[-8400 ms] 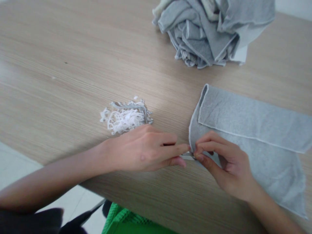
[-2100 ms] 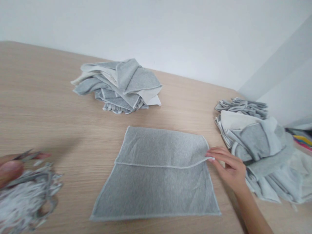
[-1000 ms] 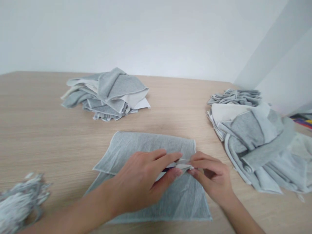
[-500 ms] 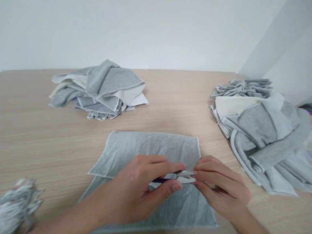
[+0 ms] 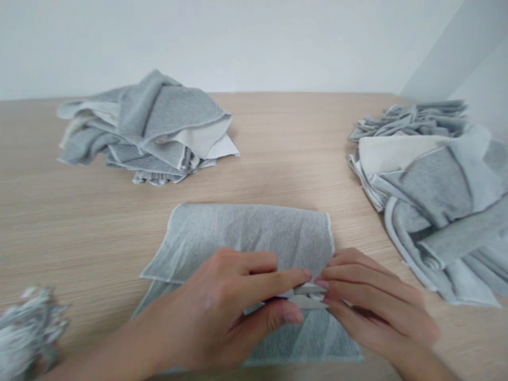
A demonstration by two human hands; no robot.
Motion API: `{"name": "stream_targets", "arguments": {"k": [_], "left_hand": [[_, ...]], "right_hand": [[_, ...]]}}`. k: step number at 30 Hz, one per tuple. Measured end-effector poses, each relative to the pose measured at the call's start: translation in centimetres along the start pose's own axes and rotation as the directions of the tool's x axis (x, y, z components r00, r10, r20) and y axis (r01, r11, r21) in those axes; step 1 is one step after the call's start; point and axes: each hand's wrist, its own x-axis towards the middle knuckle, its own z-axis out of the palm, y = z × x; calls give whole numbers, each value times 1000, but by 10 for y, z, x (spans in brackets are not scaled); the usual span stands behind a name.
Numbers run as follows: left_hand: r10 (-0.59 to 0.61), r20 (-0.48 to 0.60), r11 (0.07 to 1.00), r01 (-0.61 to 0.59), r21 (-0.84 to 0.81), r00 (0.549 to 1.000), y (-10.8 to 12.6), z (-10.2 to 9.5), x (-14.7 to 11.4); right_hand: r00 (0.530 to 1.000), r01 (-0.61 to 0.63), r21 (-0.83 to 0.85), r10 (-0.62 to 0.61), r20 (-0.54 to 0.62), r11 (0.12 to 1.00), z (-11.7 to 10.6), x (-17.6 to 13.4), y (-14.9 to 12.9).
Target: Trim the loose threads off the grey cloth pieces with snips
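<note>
My left fingers [image 5: 273, 284] hold a pair of small grey metal snips [image 5: 307, 302], and the two thin, pointed blades are spread apart. My right fingers [image 5: 349, 290] are bunched close to the tips. They seem to pinch the edge of a soft, flat grey cloth with pale stitched sides [image 5: 254, 227], but I can't see that pinch well.

I think I could nick my skin, because the sharp tips come right up to my right fingers. I could also snip a hole in the cloth if it bunches between the blades or slips from my pinch.

The cloth lies under the fingers of both sides, with its top part folded over. One corner pokes out to the left of my left fingers, and its right side runs down to my right fingers.

Over to my left, a fluffy heap of white and grey scraps [image 5: 29, 330] sits on the pale wooden bench [image 5: 278, 169]. Farther off, on the right, is a big messy pile of grey and cream cloths [image 5: 436, 185]. A crumpled grey and white pile [image 5: 159, 121] sits at the far left, near the plain pale wall [image 5: 238, 47].
</note>
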Motion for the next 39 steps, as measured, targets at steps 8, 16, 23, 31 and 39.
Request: {"name": "stream_targets", "arguments": {"k": [8,16,23,31,39], "left_hand": [[88,-39,994,-85,75,995,-1,2,0],[154,-73,950,-127,286,985,5,2,-1],[196,-101,915,-145,377,975,6,4,-2],[190,-121,896,-122,427,974,8,5,-2],[203,-107,901,-142,410,973,7,3,-6]], "right_hand": [[997,11,1,-11,71,1000,-7,3,1],[999,-31,72,28,36,997,-4,0,1],[999,-42,81,41,15,996,-2,-1,1],[997,-79,136,75,30,988,-2,0,0],[991,-129,240,135,-8,962,1,-2,2]]}}
